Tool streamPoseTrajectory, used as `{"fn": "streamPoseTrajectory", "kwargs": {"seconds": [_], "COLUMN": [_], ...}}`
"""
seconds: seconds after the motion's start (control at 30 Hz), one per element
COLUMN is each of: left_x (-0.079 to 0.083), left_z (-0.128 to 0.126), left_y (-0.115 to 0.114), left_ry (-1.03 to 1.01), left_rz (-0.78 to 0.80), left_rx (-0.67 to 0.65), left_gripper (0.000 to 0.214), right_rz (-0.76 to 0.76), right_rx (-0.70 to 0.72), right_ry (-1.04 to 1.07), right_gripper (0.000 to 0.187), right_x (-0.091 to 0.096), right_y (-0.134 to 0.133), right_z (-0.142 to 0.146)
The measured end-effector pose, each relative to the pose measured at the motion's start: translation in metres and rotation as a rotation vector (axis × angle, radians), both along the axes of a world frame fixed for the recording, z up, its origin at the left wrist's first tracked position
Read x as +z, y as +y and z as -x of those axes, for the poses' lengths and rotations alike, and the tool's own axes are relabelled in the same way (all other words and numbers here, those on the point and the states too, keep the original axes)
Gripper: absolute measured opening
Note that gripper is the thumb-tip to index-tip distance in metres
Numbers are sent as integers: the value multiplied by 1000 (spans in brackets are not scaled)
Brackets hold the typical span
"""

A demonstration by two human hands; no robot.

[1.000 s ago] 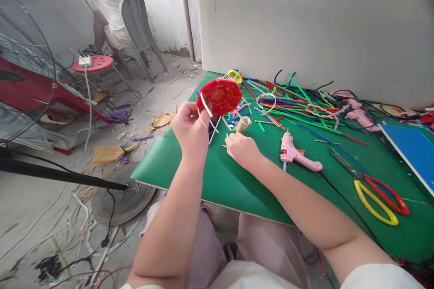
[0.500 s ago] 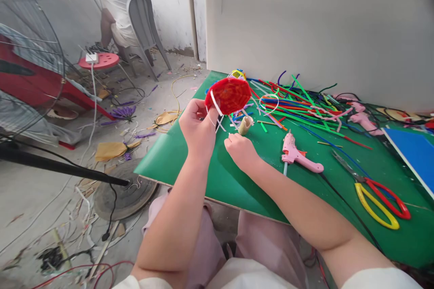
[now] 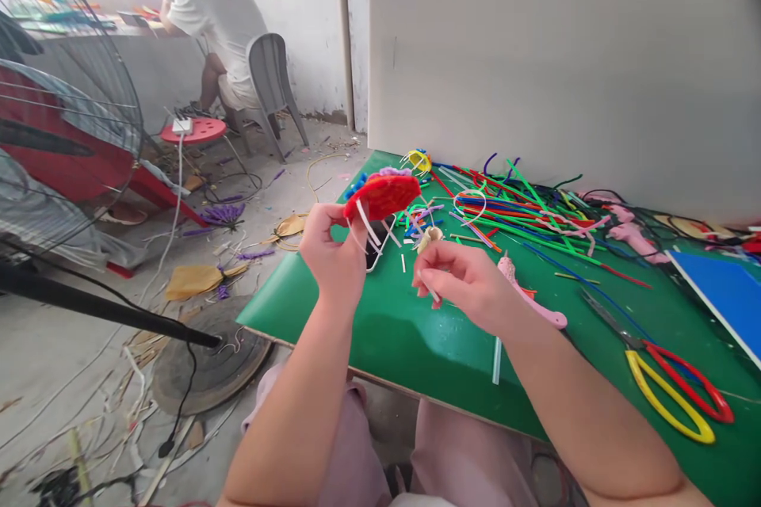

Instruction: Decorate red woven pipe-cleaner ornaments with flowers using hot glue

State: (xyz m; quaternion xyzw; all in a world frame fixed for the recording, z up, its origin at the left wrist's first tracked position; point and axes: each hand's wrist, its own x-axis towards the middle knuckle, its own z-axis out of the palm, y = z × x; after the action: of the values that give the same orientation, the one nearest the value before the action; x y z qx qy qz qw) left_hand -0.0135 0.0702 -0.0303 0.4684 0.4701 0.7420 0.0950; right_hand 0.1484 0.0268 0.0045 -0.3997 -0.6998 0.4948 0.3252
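Note:
My left hand [image 3: 334, 247] pinches the edge of a red fuzzy disc [image 3: 389, 198], raised above the table and tilted. Blue and purple trim shows along its far rim, and white strips hang below it. My right hand [image 3: 460, 285] is closed, thumb against fingers, on a small pale strip [image 3: 430, 290] whose kind is hard to make out. Just behind those fingers stands a short beige tube [image 3: 429, 238], partly covered. A pink hot glue gun [image 3: 538, 307] lies by my right wrist, its front partly hidden by my arm. A phone [image 3: 380, 247] lies beneath the disc.
Many coloured pipe cleaners [image 3: 523, 202] lie across the back of the green table [image 3: 380, 344]. Scissors with red and yellow handles [image 3: 671, 380] and a blue board [image 3: 722, 293] are at right. A yellow piece [image 3: 419, 162] sits at the far edge. Another person [image 3: 223, 32] sits at back left.
My right hand has lifted and turned, and a pale strip now shows in its fingers. The red disc is tilted flatter, showing more trim. The head view has risen.

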Motion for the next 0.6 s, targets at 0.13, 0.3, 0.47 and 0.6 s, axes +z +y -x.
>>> {"fn": "streamPoseTrajectory", "kwargs": {"seconds": [0.13, 0.3, 0.47, 0.6], "left_x": [4, 8, 5, 4], "left_z": [-1, -14, -20, -20], "left_y": [-5, -14, -17, -18], "left_ry": [84, 184, 289, 354], "left_rz": [-156, -355, -489, -498], "left_rx": [47, 76, 110, 171], "left_gripper": [19, 14, 15, 14], "right_rz": [139, 108, 62, 68], "right_rx": [45, -46, -100, -117], "right_ry": [288, 335, 371, 416], "right_gripper": [10, 15, 15, 16], "right_x": [18, 28, 30, 30], "right_y": [-14, -18, -23, -25], "right_z": [-9, -15, -18, -16]}}
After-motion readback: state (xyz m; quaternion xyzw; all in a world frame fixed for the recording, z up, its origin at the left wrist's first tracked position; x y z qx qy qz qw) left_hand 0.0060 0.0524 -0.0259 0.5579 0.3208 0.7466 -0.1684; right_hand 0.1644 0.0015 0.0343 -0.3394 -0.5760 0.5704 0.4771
